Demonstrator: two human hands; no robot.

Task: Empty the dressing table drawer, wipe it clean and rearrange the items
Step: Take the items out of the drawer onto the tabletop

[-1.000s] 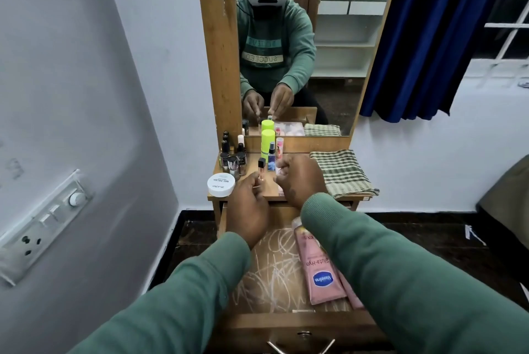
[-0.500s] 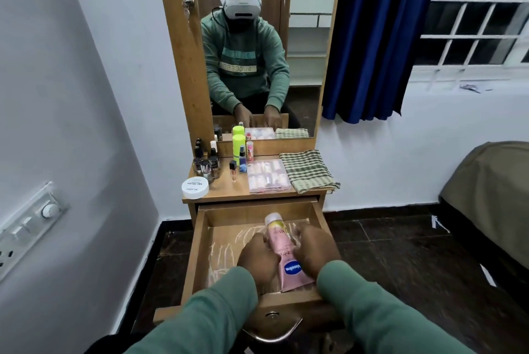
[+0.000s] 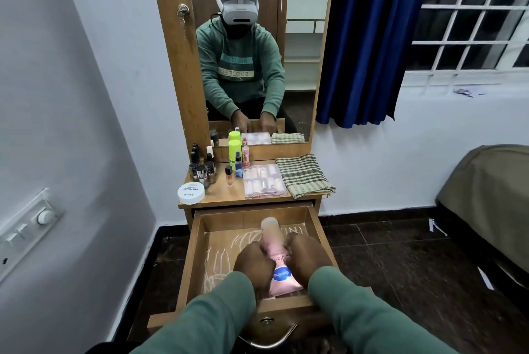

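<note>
The wooden drawer (image 3: pixel 197 242) of the dressing table stands pulled out, its floor marked with white chalk scribbles. A pink Vaseline lotion tube (image 3: pixel 279 265) lies in it, cap pointing away from me. My left hand (image 3: pixel 253 263) grips the tube from its left side and my right hand (image 3: pixel 307 255) grips it from the right, fingers curled. On the table top (image 3: pixel 223 196) stand several small bottles (image 3: pixel 201 167), a white nail polish remover jar (image 3: pixel 191 192), a yellow-green bottle (image 3: pixel 234 150), a clear nail box (image 3: pixel 264 180) and a folded checked cloth (image 3: pixel 305 174).
A mirror (image 3: pixel 257 47) above the table reflects a person in a green sweater. A grey wall with a switch panel (image 3: pixel 25 227) is at the left. A blue curtain (image 3: pixel 369 38) and window are at the right, a bed corner (image 3: pixel 486 196) further right. Dark tiled floor surrounds the drawer.
A second ago both hands were up at the table top by the small bottles. They came down into the drawer and took hold of the lotion tube; my view pulled back.
</note>
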